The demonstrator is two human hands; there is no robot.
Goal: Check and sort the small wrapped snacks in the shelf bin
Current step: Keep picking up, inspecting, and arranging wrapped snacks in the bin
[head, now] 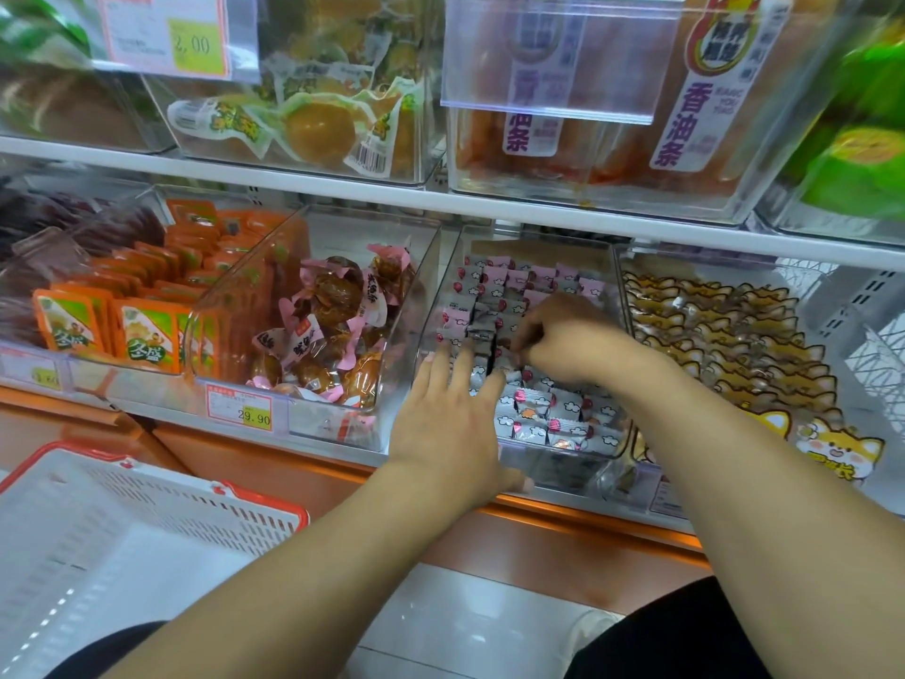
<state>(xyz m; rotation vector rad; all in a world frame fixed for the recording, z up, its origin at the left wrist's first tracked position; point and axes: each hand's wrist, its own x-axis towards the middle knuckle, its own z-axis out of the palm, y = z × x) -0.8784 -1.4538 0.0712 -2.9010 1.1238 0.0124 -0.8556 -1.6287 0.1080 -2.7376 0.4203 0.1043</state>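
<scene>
Snacks: small wrapped snacks (531, 306) filled the clear shelf bin (618, 306), centre-right of frame.
Right hand (568, 338): curled, pinching one wrapper (nearer the rows).
Left hand (448, 423): flat, fingers straight, lower left of them.

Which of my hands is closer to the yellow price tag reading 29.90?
Left. Your left hand lies flat on the grey wrapped snacks, just right of the yellow price tag. Your right hand is farther right and deeper in the bin.

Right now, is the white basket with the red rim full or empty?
Empty, as far as shows: the white basket shows only its bare slotted walls and floor, though part is out of frame.
</scene>
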